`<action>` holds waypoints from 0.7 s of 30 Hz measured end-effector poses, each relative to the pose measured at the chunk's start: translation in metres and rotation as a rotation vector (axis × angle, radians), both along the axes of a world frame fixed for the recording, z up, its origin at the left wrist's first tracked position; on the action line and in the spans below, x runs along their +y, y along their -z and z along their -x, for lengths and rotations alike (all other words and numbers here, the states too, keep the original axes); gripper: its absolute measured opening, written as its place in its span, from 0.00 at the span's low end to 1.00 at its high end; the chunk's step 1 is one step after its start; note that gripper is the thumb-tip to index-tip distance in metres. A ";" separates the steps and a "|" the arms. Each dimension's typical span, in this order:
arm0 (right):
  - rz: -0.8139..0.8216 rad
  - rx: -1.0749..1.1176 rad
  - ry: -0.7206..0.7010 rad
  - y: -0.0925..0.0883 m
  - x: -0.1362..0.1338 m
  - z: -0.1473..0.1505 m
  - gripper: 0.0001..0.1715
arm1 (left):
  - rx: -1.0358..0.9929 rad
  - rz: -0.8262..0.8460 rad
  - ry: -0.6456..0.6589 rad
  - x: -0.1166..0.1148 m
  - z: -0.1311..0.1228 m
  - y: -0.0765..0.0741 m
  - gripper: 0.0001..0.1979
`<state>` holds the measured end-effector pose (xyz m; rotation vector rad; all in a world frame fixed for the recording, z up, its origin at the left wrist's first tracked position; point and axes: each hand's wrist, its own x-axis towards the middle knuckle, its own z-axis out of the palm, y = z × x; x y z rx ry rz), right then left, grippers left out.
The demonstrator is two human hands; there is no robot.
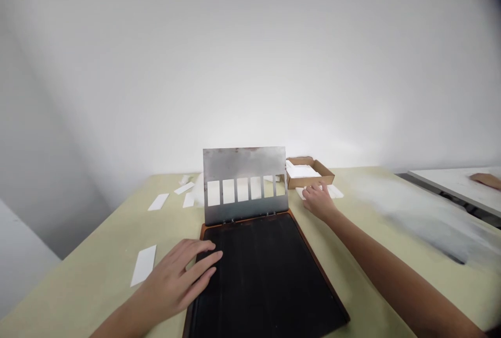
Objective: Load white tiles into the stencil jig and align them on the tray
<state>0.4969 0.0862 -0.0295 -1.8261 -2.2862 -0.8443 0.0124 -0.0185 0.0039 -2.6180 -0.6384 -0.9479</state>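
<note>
A hinged frame with a black board (266,270) and brown edges lies in front of me. Its grey metal plate (245,163), cut with a row of several rectangular windows, stands raised at the far end. Over the board's left edge rests my left hand (183,275), fingers loosely spread and holding nothing. My right hand (319,201) reaches out beyond the board's right side, its fingers bent down and closed on a white card (299,192) in front of the cardboard box. The fingertips are partly hidden. Another white piece (335,191) shows just right of that hand.
An open cardboard box (329,177) holding white pieces (303,171) stands behind my right hand. Several white cards lie left of the board, one card (143,265) close to my left hand. Clear plastic (426,223) covers the right side of the green table (97,265).
</note>
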 end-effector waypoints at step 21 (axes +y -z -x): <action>-0.147 0.159 0.079 0.029 -0.005 0.020 0.22 | 0.073 0.039 -0.084 -0.001 0.000 0.003 0.19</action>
